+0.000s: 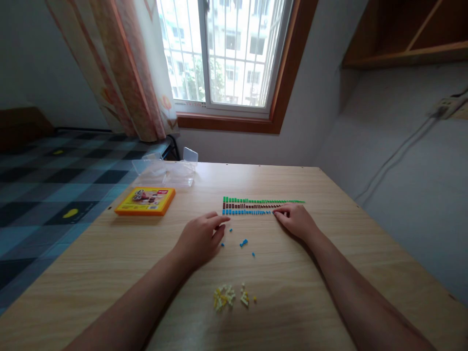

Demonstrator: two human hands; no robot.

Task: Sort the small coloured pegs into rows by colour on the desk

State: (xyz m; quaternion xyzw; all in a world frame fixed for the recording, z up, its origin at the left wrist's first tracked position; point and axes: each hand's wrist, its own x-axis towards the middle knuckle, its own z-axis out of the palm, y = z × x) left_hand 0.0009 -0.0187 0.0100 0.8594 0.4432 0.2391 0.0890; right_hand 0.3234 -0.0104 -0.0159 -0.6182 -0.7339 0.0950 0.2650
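Three long rows of tiny building bricks lie on the wooden table: a green row [243, 200], a brown row [239, 206] and a blue row [239, 212] nearest me. My right hand [294, 219] is at the right end of the blue row, thumb and fingertips pinched around a small blue brick [273, 212], partly hidden. My left hand [203, 239] rests on the table below the rows' left end, index finger stretched out and thumb apart, holding nothing. Several loose blue bricks [244, 242] lie scattered between my hands.
A pile of pale and bright yellow bricks [224, 297] lies near me. To the left is an orange-yellow box [146, 201], with clear plastic containers [177, 173] behind it. A checkered bed [54, 190] adjoins the table's left side; a window [234, 53] is beyond.
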